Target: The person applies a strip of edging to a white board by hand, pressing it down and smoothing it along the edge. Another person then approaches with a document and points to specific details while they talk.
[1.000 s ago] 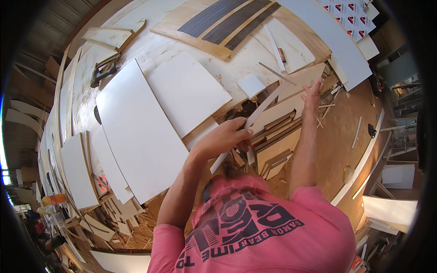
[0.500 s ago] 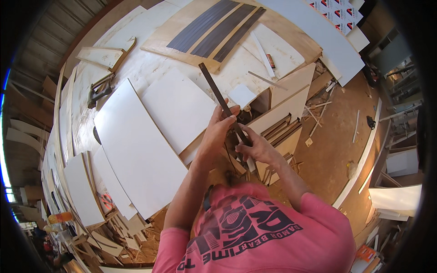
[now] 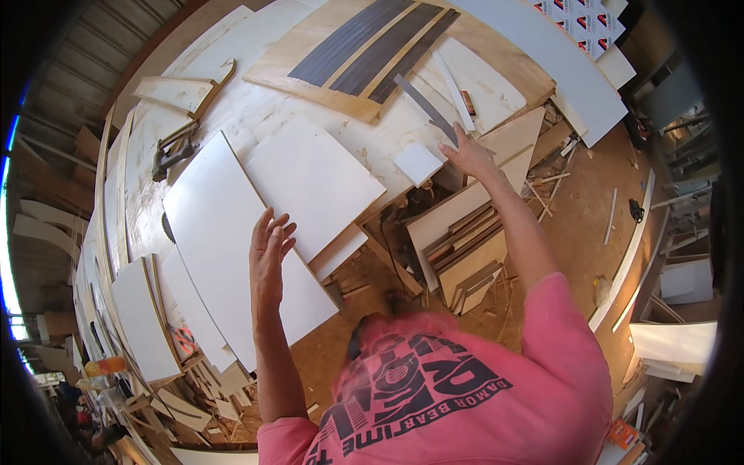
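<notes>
My right hand [image 3: 470,157] is closed on one end of a thin dark strip [image 3: 425,105]. The strip points away from me over the bench, its far end close to a plywood board [image 3: 263,75]. Rows of similar dark strips [image 3: 349,48] lie side by side on that board. My left hand [image 3: 269,252] is raised over a large white panel [image 3: 225,225], its fingers loosely bent and apart with nothing in them. A second white panel [image 3: 314,182] lies to the right of the first. Near my right hand is a small white square piece [image 3: 418,163].
A circular saw blade's toothed edge [image 3: 167,228] shows beside the large panel. A dark clamp-like tool [image 3: 173,153] sits on the bench at left. More strips and boards [image 3: 465,248] lean below the bench edge. Offcuts [image 3: 542,198] litter the brown floor at right.
My hands have come apart. The right one has carried the dark strip forward and right toward the board; the left one has let go of it and moved left over the white panel.
</notes>
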`<action>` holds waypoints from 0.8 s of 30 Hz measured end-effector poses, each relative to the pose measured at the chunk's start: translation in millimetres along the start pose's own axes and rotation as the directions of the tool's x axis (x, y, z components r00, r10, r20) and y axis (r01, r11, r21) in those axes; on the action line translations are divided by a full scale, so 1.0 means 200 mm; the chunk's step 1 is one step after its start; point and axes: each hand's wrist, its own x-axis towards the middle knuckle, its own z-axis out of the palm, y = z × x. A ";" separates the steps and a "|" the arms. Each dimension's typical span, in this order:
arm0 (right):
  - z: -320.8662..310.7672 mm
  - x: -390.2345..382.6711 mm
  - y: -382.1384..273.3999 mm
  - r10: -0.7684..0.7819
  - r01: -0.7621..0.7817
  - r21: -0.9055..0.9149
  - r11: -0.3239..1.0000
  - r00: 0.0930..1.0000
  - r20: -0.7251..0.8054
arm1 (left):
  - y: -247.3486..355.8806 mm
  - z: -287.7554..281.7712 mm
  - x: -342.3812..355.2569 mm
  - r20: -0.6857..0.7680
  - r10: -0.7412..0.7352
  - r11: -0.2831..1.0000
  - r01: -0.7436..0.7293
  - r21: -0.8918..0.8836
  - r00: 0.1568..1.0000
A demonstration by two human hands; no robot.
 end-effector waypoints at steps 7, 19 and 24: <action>-0.01 0.09 0.03 0.110 -0.110 -0.055 0.992 0.994 -0.004 | -0.15 -0.19 -0.27 -0.148 -0.103 0.994 0.097 -0.049 0.984; 0.09 0.12 0.05 0.345 -0.254 0.376 0.891 0.917 -0.198 | -0.20 -0.19 -0.34 -0.148 -0.133 0.989 0.120 -0.090 0.980; 0.13 0.10 0.09 0.186 -0.073 0.400 0.913 0.950 -0.250 | -0.19 -0.18 -0.33 -0.121 -0.131 0.990 0.123 -0.070 0.984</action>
